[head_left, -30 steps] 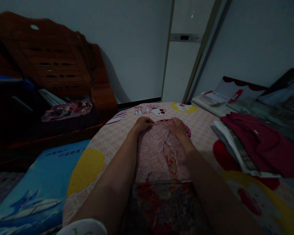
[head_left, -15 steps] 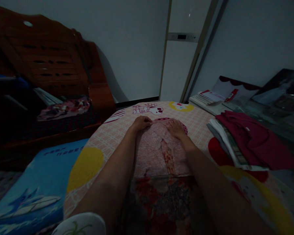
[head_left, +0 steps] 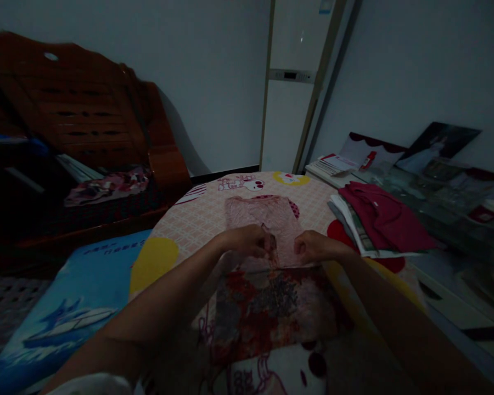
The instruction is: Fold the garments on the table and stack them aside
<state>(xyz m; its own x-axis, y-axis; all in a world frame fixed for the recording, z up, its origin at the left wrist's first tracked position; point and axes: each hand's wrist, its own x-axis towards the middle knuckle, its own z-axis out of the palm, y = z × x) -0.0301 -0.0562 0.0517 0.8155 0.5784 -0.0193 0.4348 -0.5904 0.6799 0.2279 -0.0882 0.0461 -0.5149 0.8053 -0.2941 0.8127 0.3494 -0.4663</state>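
Observation:
A folded pink garment point(head_left: 247, 211) lies on the round table, its near part printed in red, grey and orange. Through a slit in the pink cloth a strip of the print shows. My left hand point(head_left: 249, 241) rests over the left of the slit with its fingers curled into the cloth. Opposite it, my right hand point(head_left: 313, 247) is closed on the right side, near the line where pink meets print. Dim light hides the exact grip of the fingertips.
The tablecloth point(head_left: 201, 219) is pink checked with cartoon figures. To the right sits a stack of folded clothes point(head_left: 379, 216), dark pink on top, by a glass-topped cabinet point(head_left: 440, 203). At left are a wooden bench point(head_left: 86, 115) and a blue box point(head_left: 78, 307).
Both hands have come back from the garment's far edge to its middle, and their fingers have curled. The garment's near printed part now shows more fully. The view has shifted slightly right.

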